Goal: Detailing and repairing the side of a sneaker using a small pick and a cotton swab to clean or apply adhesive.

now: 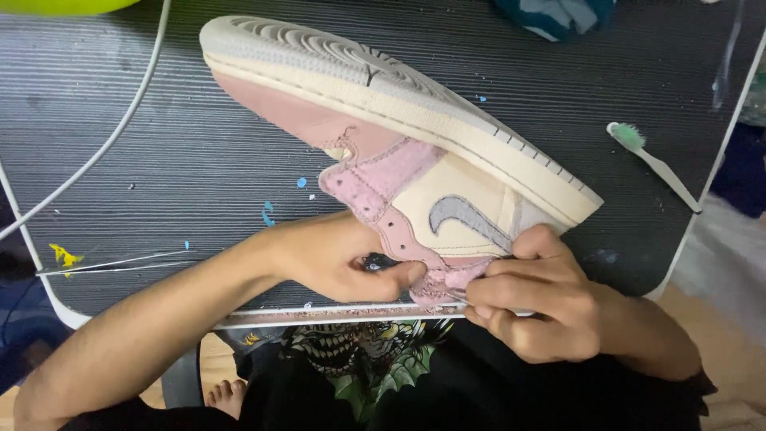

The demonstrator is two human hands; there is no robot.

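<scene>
I have the pink and cream sneaker [415, 160] tipped on its side at the near edge of the dark surface [159, 160] — left hand [335, 255] pinching a small dark tool against its collar, right hand [535, 299] clenched on the heel. Fuzzy pink patches look part-worked; the toothbrush [650, 164] lies apart, far right.

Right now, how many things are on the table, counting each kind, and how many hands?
Sneaker, pink and cream: 1
Toothbrush, white with green bristles: 1
White cable: 1
Hands, left hand and right hand, both with a grip on the sneaker: 2
Total: 5
</scene>
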